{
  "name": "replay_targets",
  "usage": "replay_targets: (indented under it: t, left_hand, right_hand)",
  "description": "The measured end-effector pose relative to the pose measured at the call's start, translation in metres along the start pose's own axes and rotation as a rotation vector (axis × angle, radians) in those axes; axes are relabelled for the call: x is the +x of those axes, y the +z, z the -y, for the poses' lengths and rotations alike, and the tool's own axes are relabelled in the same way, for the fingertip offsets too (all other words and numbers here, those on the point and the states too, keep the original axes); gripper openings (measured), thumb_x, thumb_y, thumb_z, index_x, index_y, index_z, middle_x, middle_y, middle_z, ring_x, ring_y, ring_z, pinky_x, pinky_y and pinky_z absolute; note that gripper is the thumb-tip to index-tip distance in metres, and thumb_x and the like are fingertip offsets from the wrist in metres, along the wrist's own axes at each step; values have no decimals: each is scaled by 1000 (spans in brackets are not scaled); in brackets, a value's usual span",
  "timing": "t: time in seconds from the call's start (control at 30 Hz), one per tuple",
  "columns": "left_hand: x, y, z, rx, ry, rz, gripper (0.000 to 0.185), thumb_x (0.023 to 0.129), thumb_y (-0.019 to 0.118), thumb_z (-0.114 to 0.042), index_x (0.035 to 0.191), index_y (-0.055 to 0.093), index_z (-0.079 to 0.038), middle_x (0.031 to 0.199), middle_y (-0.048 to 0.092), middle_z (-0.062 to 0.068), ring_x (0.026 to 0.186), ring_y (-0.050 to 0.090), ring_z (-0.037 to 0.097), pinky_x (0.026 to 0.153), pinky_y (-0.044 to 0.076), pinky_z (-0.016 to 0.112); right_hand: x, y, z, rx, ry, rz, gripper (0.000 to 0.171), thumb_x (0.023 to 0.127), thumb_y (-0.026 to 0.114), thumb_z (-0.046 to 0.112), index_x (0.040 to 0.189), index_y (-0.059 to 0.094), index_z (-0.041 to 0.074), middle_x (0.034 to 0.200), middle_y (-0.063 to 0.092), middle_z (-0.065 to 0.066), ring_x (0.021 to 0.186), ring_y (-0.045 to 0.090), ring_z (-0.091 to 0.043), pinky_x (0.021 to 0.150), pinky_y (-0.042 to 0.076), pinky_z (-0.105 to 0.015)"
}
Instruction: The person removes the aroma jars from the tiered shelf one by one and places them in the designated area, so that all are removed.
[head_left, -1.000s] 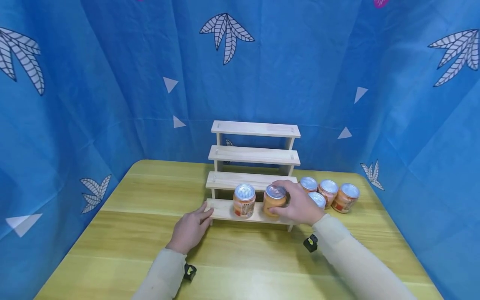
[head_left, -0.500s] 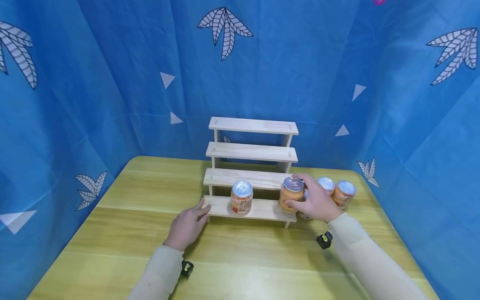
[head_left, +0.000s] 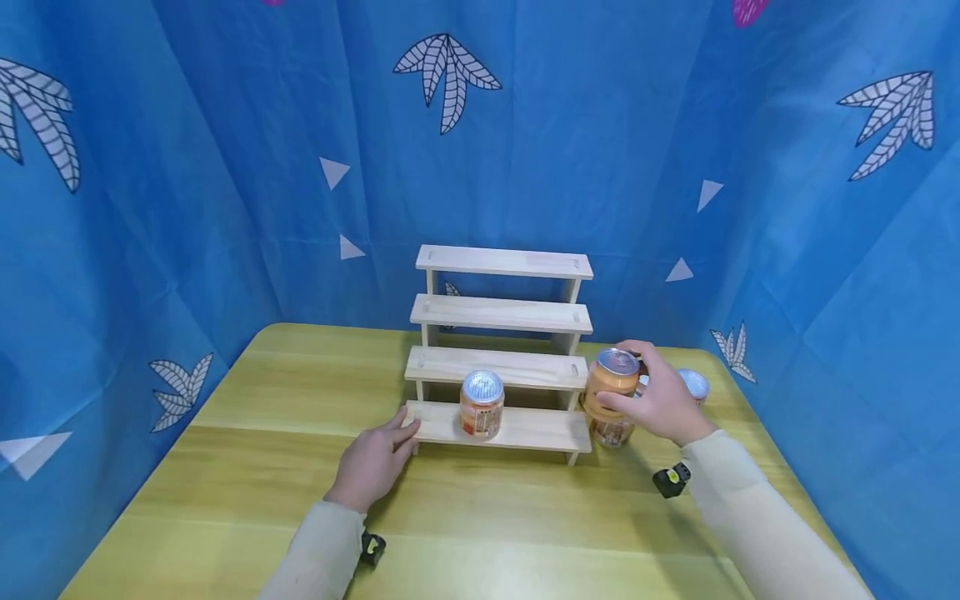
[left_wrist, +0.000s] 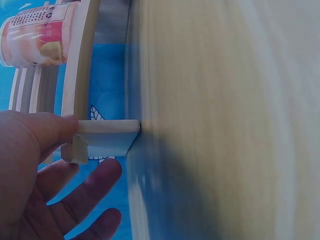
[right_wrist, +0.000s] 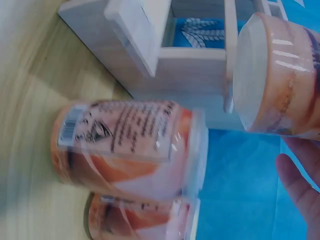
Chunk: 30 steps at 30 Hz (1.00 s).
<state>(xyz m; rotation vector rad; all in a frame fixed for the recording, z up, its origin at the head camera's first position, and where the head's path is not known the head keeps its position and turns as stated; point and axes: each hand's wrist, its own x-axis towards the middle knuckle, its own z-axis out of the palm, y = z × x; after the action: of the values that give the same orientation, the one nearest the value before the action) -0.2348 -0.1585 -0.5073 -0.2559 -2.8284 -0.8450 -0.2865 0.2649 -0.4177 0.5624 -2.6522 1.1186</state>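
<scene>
A four-step wooden shelf (head_left: 501, 315) stands on the yellow table (head_left: 285, 500). One orange jar with a silver lid (head_left: 481, 404) stands on the lowest step (head_left: 536, 429). My right hand (head_left: 651, 398) grips a second orange jar (head_left: 613, 382) in the air just past the shelf's right end, above another jar (head_left: 611, 432) on the table. In the right wrist view the held jar (right_wrist: 285, 75) hangs above two standing jars (right_wrist: 130, 150). My left hand (head_left: 375, 458) rests against the lowest step's left end, with its thumb (left_wrist: 52, 127) touching the step's edge (left_wrist: 107, 127).
Another jar (head_left: 694, 385) stands on the table behind my right hand. Blue cloth walls (head_left: 187, 167) close in the table at the back and both sides. The upper three steps hold nothing.
My right hand has lifted its jar off the lowest step and carried it right, past the shelf's end and over the jars on the table. The left hand stays at the shelf's left end.
</scene>
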Motion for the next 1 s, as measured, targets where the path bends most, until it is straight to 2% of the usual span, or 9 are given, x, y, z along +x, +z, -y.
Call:
replay_targets:
  t: [0.07,0.1,0.2,0.3,0.5,0.57,0.7,0.8,1.0]
  left_hand:
    - [0,0,1,2,6,-7,37,97,70,-22,133,66,-17,150,49,10,80,70,37,44,38,27]
    - [0,0,1,0,8,-10,37,97,70,-22,133,67,-17,150,49,10,66,66,32,42,37,27]
    - [1,0,2,1,15,-18,36,97,70,-22,133,67,-18,150,49,9,42,37,16,39,34,26]
    - [3,-1,3,9,16,-19,37,97,70,-22,133,66,-19,151,49,9,40,30,11,39,33,25]
    - [2,-1,2,9,2,-3,37,97,70,-23,134,66,-19,151,48,9,40,31,12,39,34,26]
    - [2,0,3,9,1,-2,37,97,70,-23,134,66,-19,151,48,8,40,32,12,39,34,26]
    - [2,1,2,5,0,-2,37,98,69,-23,134,66,-19,152,48,9,41,32,13,39,34,26]
    - [1,0,1,5,-2,-1,37,98,69,-23,134,66,-18,152,47,9,40,31,12,39,34,26]
    - [0,1,1,6,-8,1,37,98,69,-22,134,66,-18,151,48,9,38,29,10,38,34,25]
  right_hand:
    - [-2,-4,-2,-5,18,-17,81,86,82,36,143,36,4,129,52,-22,111,58,-41,81,57,-53]
    - [-3,-7,-3,-8,28,-27,81,86,82,36,144,36,3,129,52,-23,110,58,-41,80,57,-52]
    - [-5,-13,-6,-27,62,-68,82,87,81,38,145,34,3,130,52,-23,108,58,-39,80,55,-49]
    - [-6,-19,-12,-46,85,-109,82,87,80,38,145,35,2,128,52,-22,106,58,-37,79,54,-45]
    - [-13,-26,-22,-33,100,-167,81,88,81,31,145,34,-2,126,51,-23,104,56,-34,75,49,-23]
    - [-16,-29,-25,-29,107,-178,83,88,80,30,146,33,-4,128,49,-25,106,55,-36,74,49,-20]
    - [-20,-34,-30,-48,134,-198,87,89,79,33,150,29,-4,132,46,-28,110,55,-42,80,55,-39]
    - [-23,-37,-34,-62,161,-208,88,90,78,33,151,28,-4,135,44,-30,113,53,-46,84,51,-57]
    - [-31,-37,-47,-69,188,-213,85,88,79,32,149,32,-4,135,44,-30,114,52,-46,86,49,-59]
